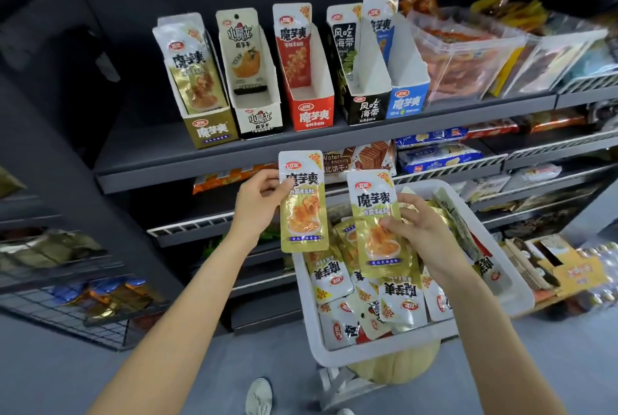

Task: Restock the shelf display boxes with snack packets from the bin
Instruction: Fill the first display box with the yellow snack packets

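Gold-and-white konjac snack packets, two in hand, both upright with print facing the camera. Left hand pinches one gold packet by its left edge, thumb on the front, held just below the shelf edge. Right hand grips a second gold packet by its lower right side, thumb across the front, directly above the white bin.

Bin: near right, holding a loose heap of mixed packets, many lying upside down.

Display boxes, far shelf, left to right: gold box, already holding a few matching packets; cream box; red box; black box; blue box. The last four look nearly empty.

Risks, as judged:
- Edge pinch on glossy film is shallow; either packet could slip and drop to the floor or back into the bin.
- Boxes stand close together with similar branding; a gold packet could land in the cream neighbour.
- Narrow cardboard box, leaning packets inside; a careless push may buckle them or nudge the box backward.
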